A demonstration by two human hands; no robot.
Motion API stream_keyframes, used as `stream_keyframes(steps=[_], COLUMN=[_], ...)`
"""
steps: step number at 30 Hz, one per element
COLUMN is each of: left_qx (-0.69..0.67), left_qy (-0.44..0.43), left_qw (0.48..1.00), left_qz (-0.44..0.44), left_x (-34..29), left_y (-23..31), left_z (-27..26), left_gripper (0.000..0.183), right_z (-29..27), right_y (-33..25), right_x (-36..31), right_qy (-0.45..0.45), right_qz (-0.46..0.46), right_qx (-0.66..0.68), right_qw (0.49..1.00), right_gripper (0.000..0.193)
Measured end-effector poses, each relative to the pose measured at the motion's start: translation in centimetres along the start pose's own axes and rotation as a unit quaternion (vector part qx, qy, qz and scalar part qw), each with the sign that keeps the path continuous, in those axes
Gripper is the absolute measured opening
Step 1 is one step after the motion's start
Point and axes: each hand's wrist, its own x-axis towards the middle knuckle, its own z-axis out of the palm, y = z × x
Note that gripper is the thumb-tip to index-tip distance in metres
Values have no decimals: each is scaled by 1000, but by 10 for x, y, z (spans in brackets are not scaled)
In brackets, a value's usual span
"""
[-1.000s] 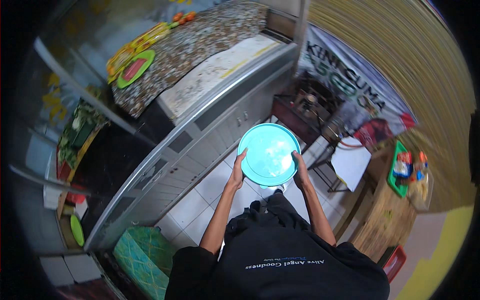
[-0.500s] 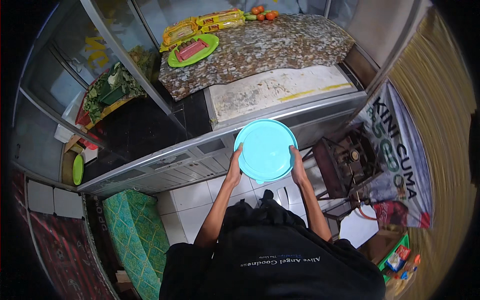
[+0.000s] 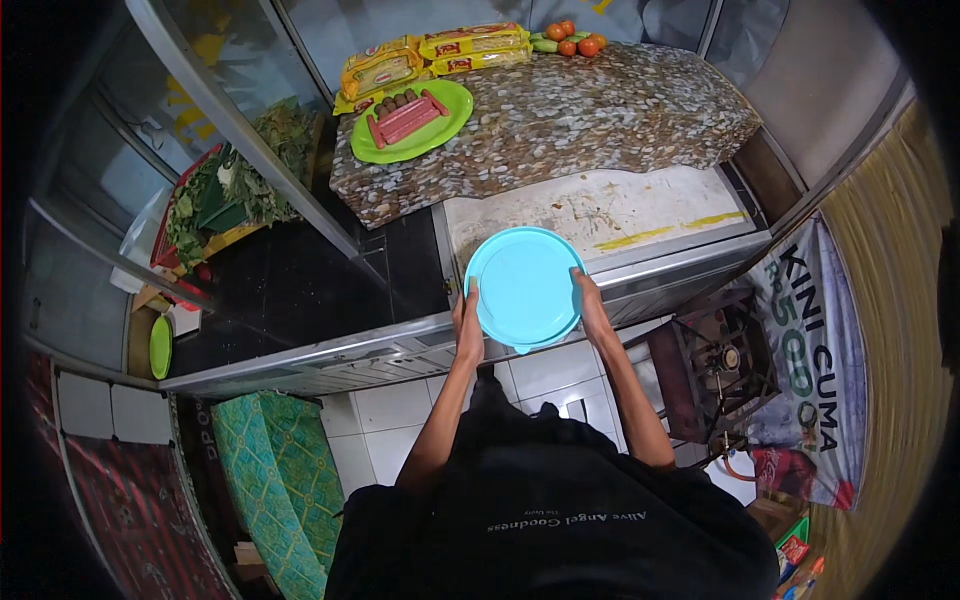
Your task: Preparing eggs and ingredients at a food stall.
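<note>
Turquoise round plastic lid (image 3: 526, 287), likely stiff and slick, best held by opposite edges, where left hand (image 3: 467, 325) and right hand (image 3: 593, 308) pinch it.

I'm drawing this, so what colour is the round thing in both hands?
The round thing is light turquoise, clearest in the head view.

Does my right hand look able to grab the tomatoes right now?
Probably not: the right hand is holding the lid, and the tomatoes sit well away, at the cover's far edge. Nothing seems to block the way, though.
</note>
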Motion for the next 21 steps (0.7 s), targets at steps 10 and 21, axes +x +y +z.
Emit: stream_keyframes(steps=[10,21], left_qx=[147,178], left_qy=[-38,-76], left_qw=[988,980], left_qz=[4,40], left_x=[97,132], left_y=[18,23], left_z=[-11,-12], left_gripper=[66,64], right_z=[41,48], right_y=[6,-32], right_x=[82,123], right_qy=[149,110], right_qz=[-58,29], right_qx=[-43,-171], right_qw=[986,979], right_gripper=[41,49])
